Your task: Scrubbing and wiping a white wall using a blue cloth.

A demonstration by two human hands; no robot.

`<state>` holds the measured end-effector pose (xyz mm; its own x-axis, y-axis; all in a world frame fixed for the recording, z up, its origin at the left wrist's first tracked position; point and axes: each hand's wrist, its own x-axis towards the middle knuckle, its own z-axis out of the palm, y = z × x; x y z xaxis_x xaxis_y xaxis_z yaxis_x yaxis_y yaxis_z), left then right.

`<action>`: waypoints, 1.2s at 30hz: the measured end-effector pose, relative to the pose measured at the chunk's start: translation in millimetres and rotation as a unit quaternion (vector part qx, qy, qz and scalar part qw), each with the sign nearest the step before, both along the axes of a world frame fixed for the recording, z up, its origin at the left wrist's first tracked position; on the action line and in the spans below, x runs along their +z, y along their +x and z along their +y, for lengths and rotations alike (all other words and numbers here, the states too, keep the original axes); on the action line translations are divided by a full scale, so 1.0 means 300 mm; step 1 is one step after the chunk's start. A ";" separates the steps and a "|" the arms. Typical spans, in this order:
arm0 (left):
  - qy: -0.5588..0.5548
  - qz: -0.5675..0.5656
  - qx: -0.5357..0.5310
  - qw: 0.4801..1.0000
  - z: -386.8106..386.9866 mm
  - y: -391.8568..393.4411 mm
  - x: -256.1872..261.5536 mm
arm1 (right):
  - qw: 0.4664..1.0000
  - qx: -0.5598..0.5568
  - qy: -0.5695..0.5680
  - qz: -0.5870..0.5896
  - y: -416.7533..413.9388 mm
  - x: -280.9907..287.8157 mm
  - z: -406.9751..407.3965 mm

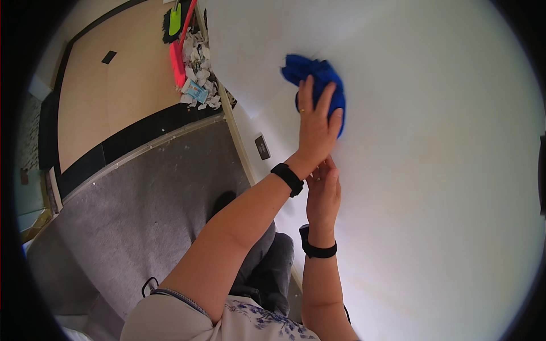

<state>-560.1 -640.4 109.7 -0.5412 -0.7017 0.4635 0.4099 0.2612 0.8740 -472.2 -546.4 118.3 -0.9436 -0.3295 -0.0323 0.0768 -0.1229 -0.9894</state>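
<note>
A crumpled blue cloth lies flat against the white wall. Spread over it, my left hand presses the cloth to the surface with its fingers apart; a ring and a black wristband show on this arm. My right hand is just below, beside the left wrist, its palm turned partly up and no object seen in it. Its fingertips are partly hidden behind the left wrist. A black band circles the right wrist too.
A wall socket sits low, left of my hands. Torn white paper scraps are heaped by the wall, with a red dustpan and a green-and-black broom. A grey floor meets a black-edged beige tiled floor at a raised strip.
</note>
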 end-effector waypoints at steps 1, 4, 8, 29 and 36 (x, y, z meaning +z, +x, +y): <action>0.022 -0.026 0.003 0.999 0.001 0.001 -0.044 | 1.000 -0.001 0.001 -0.005 0.010 -0.013 0.008; 0.070 -0.077 0.025 0.994 0.003 -0.006 -0.211 | 0.999 -0.017 0.029 -0.027 0.047 -0.055 0.034; 0.130 -0.148 0.022 0.980 -0.003 -0.013 -0.411 | 0.994 -0.018 0.068 -0.083 0.099 -0.149 0.086; 0.258 -0.251 -0.036 0.932 0.236 0.121 -0.706 | 0.981 -0.087 0.111 -0.132 0.192 -0.208 0.212; 0.449 -0.395 -0.076 0.798 0.408 0.193 -0.751 | 0.984 -0.097 0.085 -0.124 0.245 -0.166 0.199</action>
<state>-502.2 -518.1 -115.5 -0.5258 -0.4578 -0.7169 -0.3937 -0.6162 0.6822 -398.8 -486.7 68.4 -0.9444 -0.1136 -0.3085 0.3099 0.0062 -0.9508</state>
